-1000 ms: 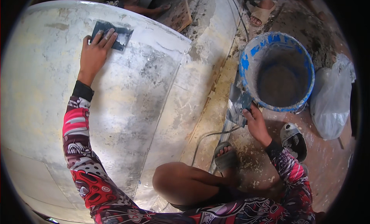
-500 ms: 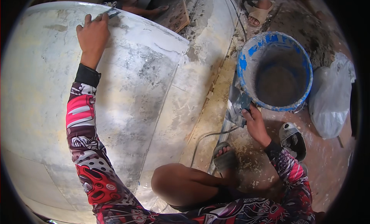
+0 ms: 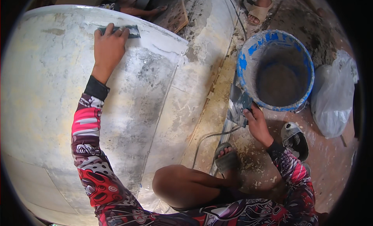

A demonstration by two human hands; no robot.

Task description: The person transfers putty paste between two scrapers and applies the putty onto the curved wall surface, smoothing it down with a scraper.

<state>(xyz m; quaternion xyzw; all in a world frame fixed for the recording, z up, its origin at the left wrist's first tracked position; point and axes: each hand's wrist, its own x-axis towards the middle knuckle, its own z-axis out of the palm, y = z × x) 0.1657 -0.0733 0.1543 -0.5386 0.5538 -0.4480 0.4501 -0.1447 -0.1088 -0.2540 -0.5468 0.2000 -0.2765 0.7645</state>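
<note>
My left hand (image 3: pixel 110 51) is closed on a dark, flat putty scraper (image 3: pixel 133 31), its fingers bent over the blade. The scraper lies against the large whitish curved panel (image 3: pixel 112 121), a little in from its far edge. Grey-white smears and darker patches mark the panel around it. On the other side, my right hand (image 3: pixel 258 124) grips a second flat putty scraper (image 3: pixel 235 106), smeared with pale paste, between thumb and fingers. This scraper is just left of and below the blue-rimmed bucket (image 3: pixel 240 64), whose inside is coated with grey paste.
A clear plastic bag (image 3: pixel 333 105) sits right of the bucket. Below it lies a cut-open, paste-stained container (image 3: pixel 295 140). A black cable (image 3: pixel 208 136) runs by my sandalled foot (image 3: pixel 226 158). Another person's sandalled foot (image 3: pixel 259 12) stands beyond the bucket; a wooden board (image 3: pixel 179 18) leans near the panel.
My left hand has slid right and slightly nearer along the panel with its scraper, whose blade now shows broadside. My right hand and its scraper have hardly moved.
</note>
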